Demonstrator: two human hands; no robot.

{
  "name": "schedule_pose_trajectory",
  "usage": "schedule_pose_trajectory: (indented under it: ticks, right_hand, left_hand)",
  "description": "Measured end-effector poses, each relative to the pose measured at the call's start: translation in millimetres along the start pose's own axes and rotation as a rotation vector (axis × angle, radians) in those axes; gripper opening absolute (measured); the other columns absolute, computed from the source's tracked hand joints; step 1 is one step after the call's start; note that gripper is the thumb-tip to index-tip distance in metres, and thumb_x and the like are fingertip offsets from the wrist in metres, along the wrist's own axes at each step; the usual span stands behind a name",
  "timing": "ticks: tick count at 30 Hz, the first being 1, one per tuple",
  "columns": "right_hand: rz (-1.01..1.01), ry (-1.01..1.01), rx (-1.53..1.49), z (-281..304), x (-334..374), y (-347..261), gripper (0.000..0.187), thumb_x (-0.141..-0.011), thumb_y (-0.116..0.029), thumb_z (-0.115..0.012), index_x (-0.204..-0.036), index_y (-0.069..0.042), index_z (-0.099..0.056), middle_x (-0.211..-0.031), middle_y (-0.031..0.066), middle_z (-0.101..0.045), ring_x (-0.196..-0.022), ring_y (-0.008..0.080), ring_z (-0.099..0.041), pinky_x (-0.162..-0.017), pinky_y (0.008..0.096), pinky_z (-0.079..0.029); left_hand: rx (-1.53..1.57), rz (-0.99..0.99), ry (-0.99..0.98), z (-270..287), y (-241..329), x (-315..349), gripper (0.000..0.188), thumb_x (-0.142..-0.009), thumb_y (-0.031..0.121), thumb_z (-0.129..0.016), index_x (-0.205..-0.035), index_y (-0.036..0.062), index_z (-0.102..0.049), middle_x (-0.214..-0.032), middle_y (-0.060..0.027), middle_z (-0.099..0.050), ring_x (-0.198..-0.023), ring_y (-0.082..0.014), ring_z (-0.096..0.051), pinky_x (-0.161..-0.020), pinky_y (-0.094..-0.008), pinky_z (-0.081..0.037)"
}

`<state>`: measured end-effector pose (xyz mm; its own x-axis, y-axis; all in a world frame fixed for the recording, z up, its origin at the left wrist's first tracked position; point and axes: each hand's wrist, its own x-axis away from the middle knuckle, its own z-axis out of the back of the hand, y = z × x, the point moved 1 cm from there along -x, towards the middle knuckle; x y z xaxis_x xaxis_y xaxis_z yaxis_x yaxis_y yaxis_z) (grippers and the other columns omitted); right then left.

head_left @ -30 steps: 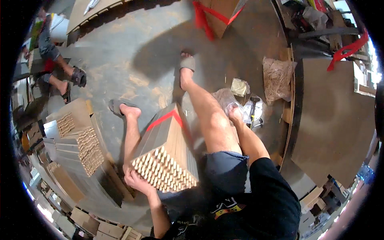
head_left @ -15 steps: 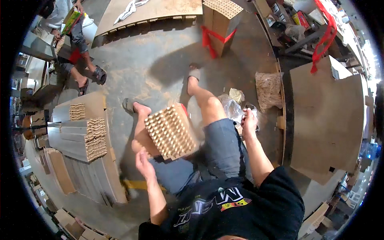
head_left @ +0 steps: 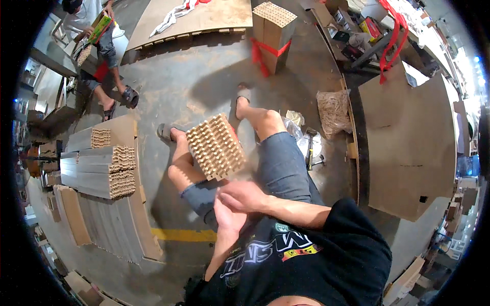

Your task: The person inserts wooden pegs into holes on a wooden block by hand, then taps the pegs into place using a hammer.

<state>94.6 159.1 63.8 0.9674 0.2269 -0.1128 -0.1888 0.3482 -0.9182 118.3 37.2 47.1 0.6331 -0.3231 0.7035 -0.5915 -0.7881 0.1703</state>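
A white cloth (head_left: pixel 172 16) lies on a broad tan board (head_left: pixel 224 16); a yellow stripe (head_left: pixel 184 235) crosses the grey floor (head_left: pixel 163 71).

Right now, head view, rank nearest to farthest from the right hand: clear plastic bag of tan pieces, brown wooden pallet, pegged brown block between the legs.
1. Pegged block: ahead, slightly left.
2. Plastic bag: ahead, right.
3. Wooden pallet: far ahead, left.
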Motion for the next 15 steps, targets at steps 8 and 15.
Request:
schedule_pose_trajectory:
  ticks: [8, 15]
  right_hand:
    - [0.114, 0.003, 0.149, 5.2, -2.6, -6.0, 0.017, -0.090, -0.022, -0.066, -0.103, -0.014, -0.071, -0.086, 0.0119, -0.066, -0.082, 0.0362, -0.062, -0.073, 0.0470, -0.048]
    - [0.152, -0.020, 0.198, 6.5, 4.8, -7.5, 0.024, -0.087, -0.014, -0.063, -0.110, -0.007, -0.066, -0.096, 0.0115, -0.068, -0.092, 0.0320, -0.065, -0.082, 0.0438, -0.048]
  left_hand:
    - [0.113, 0.027, -0.165, -5.3, -9.2, -6.5, 0.041, -0.106, 0.037, -0.040, -0.130, 0.0086, -0.058, -0.134, -0.0083, -0.061, -0.127, -0.0256, -0.057, -0.109, -0.0423, -0.047]
    - [0.096, -0.041, -0.322, 71.1, -15.0, -61.6, 0.049, -0.103, 0.050, -0.049, -0.127, 0.0092, -0.062, -0.127, -0.0097, -0.066, -0.120, -0.0287, -0.061, -0.107, -0.0445, -0.048]
